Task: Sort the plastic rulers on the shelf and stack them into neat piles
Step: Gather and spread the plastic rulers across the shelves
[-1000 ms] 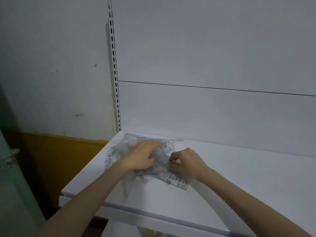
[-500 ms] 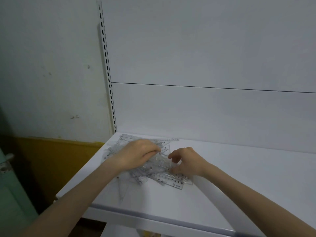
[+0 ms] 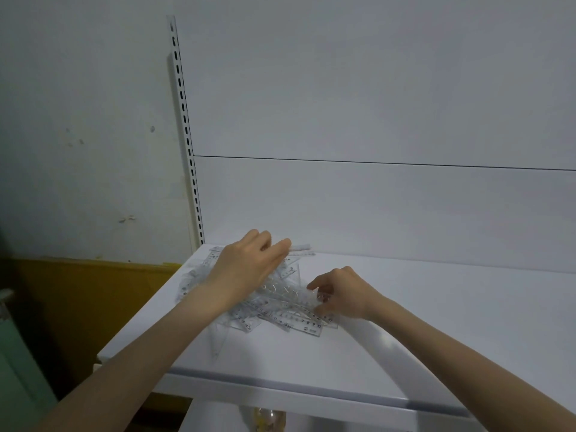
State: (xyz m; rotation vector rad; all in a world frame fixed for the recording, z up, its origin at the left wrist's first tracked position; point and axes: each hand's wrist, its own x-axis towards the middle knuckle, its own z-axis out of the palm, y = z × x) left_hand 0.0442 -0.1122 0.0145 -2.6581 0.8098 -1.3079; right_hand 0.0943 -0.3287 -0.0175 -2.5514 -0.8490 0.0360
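We see left hand (image 3: pixel 249 269) with fingers straight over rulers (image 3: pixel 280 319) | right hand (image 3: pixel 343 294) seemingly pinching the rulers' edge | shelf (image 3: pixel 405 338)

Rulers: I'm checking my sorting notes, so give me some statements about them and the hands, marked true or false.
1. The rulers lie jumbled on the shelf. True.
2. The right hand pinches rulers at their right end. True.
3. The left hand hangs off the shelf. False: it reaches over the rulers, fingers extended.
4. Neat stacks stand on the shelf's right half. False: all visible rulers form one jumble at the left.
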